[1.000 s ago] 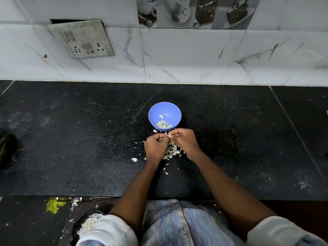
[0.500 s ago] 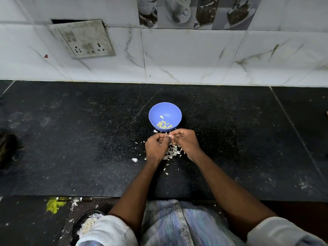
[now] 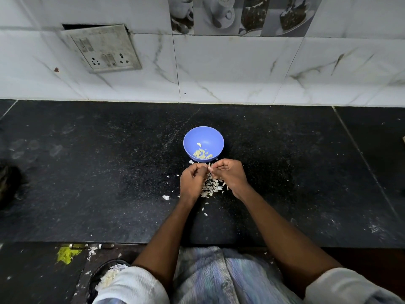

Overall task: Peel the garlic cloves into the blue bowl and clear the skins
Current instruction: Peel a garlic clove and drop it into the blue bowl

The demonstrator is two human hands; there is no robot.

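A small blue bowl (image 3: 203,137) stands on the black stone counter (image 3: 109,172) and holds several peeled garlic cloves (image 3: 202,154). Just in front of it my left hand (image 3: 192,181) and my right hand (image 3: 230,175) meet with curled fingers, pinching a small garlic clove (image 3: 209,168) between their fingertips. The clove is mostly hidden by the fingers. A heap of pale garlic skins (image 3: 211,187) lies on the counter under and between my hands, with a few stray flakes (image 3: 166,197) scattered around.
A white tiled wall with a socket plate (image 3: 105,49) rises behind the counter. A dark object (image 3: 8,183) sits at the far left edge. Below the counter's front edge, a dark container with skins (image 3: 107,275) stands on the floor beside yellow scraps (image 3: 65,255).
Both hands have stayed in place in front of the bowl, with only small finger movements on the clove.
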